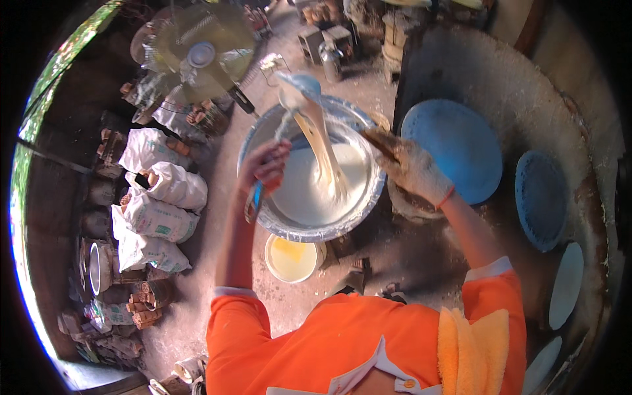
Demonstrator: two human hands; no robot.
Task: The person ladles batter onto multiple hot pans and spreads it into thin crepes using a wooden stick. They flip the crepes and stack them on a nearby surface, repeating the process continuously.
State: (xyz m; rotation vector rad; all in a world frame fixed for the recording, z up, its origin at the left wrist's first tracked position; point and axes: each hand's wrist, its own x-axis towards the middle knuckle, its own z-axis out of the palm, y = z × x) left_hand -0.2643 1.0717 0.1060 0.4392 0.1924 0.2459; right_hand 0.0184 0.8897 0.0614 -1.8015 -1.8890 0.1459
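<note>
A ladle (299,89) is raised over a large metal basin (250,164) of thick cream batter (293,184); a stretchy stream of batter hangs from it down into the basin. My bare left hand (266,164) is closed round the ladle's handle at the basin's left side. My right hand (418,171), in a pale glove, grips a dark wooden paddle (378,141) by the basin's right rim. Below the basin stands a white bucket (276,263) with yellowish contents.
A pedestal fan (201,56) stands at upper left, above white sacks (158,217) and bundled wood (148,309). On the right, round blue-grey griddles (451,151) are set along a curved counter (536,125). Low blocks and a metal canister (329,59) sit behind.
</note>
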